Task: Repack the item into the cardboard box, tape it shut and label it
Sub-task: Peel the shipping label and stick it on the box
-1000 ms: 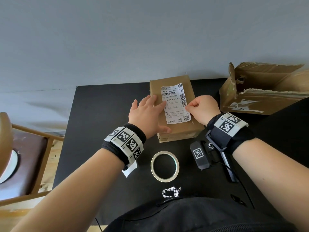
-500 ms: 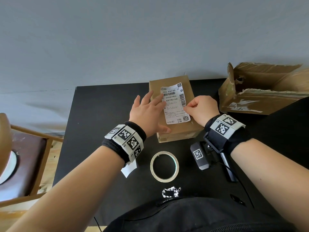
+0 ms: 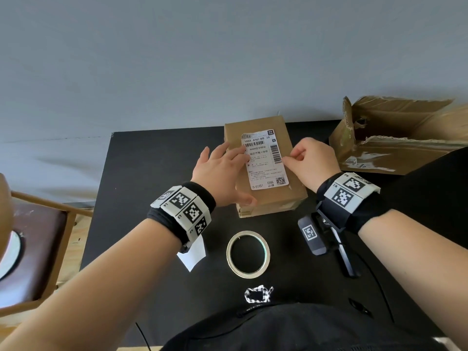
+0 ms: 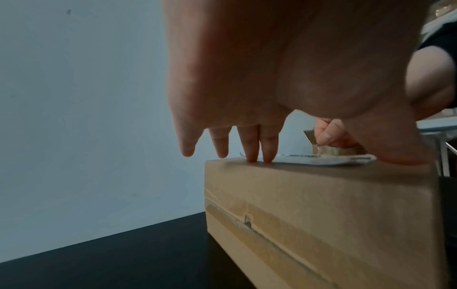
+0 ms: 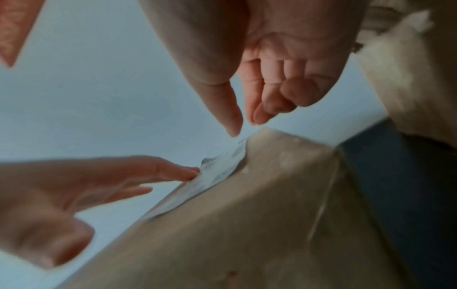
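Observation:
A closed brown cardboard box [image 3: 272, 198] lies on the black table [image 3: 152, 178], with tape along its side seam [image 4: 247, 223]. A white shipping label [image 3: 264, 163] lies flat on its top. My left hand [image 3: 225, 165] rests on the box, and its straight fingers [image 4: 257, 150] press the label's left edge. My right hand [image 3: 310, 162] hovers at the label's right edge with curled fingers. Its thumb tip [image 5: 233, 129] points down at that edge. In the right wrist view nothing shows between thumb and forefinger.
A roll of clear tape [image 3: 248, 254] lies in front of the box. Right of it are a black marker block [image 3: 311, 234] and a black tool [image 3: 345, 259]. A torn open cardboard box [image 3: 395, 148] sits at the far right. A white paper slip [image 3: 193, 255] and a chair [image 3: 38, 244] are on the left.
My left fingers have slid a little farther up the label's left edge. The box, the label and my right hand stay about where they were.

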Demonstrator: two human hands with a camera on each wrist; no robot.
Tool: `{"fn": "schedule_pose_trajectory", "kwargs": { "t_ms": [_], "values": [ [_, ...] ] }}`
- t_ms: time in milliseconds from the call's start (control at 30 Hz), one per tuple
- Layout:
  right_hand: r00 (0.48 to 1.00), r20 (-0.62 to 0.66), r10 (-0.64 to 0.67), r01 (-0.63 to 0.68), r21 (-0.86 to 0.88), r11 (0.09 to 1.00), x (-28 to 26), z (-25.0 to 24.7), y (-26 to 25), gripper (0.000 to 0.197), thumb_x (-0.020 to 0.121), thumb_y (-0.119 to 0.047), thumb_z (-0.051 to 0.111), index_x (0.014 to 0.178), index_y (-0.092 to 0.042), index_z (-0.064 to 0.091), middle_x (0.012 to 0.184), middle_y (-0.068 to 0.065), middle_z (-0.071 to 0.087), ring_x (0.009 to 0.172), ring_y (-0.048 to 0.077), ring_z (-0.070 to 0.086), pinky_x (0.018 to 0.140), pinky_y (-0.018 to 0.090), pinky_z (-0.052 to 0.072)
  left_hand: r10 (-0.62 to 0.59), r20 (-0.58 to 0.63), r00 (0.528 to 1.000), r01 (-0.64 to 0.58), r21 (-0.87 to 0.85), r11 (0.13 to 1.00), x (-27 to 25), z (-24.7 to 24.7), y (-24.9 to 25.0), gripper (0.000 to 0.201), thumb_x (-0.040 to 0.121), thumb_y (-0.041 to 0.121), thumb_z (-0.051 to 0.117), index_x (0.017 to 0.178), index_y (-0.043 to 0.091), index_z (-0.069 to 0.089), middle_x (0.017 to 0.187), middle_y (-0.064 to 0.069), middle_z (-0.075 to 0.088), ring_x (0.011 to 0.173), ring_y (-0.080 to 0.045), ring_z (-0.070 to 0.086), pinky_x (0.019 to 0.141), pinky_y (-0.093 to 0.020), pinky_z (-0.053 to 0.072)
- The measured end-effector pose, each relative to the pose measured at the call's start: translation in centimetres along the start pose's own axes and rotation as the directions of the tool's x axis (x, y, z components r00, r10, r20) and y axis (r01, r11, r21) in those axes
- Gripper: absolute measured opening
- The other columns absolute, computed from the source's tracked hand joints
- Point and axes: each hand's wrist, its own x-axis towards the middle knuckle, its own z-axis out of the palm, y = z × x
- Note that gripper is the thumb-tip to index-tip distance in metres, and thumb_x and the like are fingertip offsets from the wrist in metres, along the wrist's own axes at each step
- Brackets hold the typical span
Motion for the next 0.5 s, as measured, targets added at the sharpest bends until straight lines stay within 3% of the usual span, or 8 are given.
{"fn": "schedule_pose_trajectory", "kwargs": {
  "t_ms": [100,200,300,500],
  "values": [
    [0.968,0.04,-0.248,0.251,-0.141,0.958,0.6,-0.1,-0.6,0.031,0.093,-0.028,0.051,0.119,-0.012,0.058,0.119,0.003,0.06,0.111,0.022,0.054,0.093,0.036,0.046,-0.014,-0.078,0.997,0.012,-0.029,1.0,1.0,-0.3,-0.1,0.085,0.073,0.069,0.057,0.143,0.028,0.032,0.153,0.01,0.025,0.146,-0.018,0.006,0.117,-0.05,0.0],
    [0.904,0.259,-0.339,0.408,-0.29,0.866,1.3,0.6,-1.2,0.053,0.097,-0.035,0.039,0.145,-0.016,0.029,0.156,0.003,0.02,0.144,0.021,0.015,0.115,0.039,0.017,0.008,-0.14,0.99,-0.002,0.042,0.999,2.2,0.2,0.1,0.079,0.085,0.064,0.046,0.149,0.026,0.019,0.158,0.007,0.015,0.146,-0.017,0.001,0.117,-0.048,-0.001],
    [0.878,0.364,-0.311,0.441,-0.362,0.821,2.2,1.5,-0.8,0.062,0.098,-0.045,0.026,0.15,-0.019,0.004,0.159,-0.003,-0.006,0.146,0.016,-0.007,0.118,0.037,0.001,0.029,-0.117,0.993,-0.017,0.102,0.995,2.9,1.5,-0.2,0.08,0.09,0.065,0.031,0.151,0.022,0.003,0.16,0.005,-0.002,0.146,-0.017,-0.008,0.118,-0.046,-0.004],
    [0.856,0.409,-0.316,0.477,-0.389,0.788,2.9,2.7,0.1,0.07,0.095,-0.055,0.017,0.149,-0.019,-0.01,0.157,-0.003,-0.017,0.144,0.013,-0.017,0.118,0.037,-0.005,0.019,-0.125,0.992,-0.01,0.071,0.997,3.1,3.2,-1.1,0.086,0.082,0.071,0.011,0.151,0.021,-0.003,0.159,0.002,-0.008,0.146,-0.014,-0.009,0.117,-0.044,-0.006]
  ]
}}
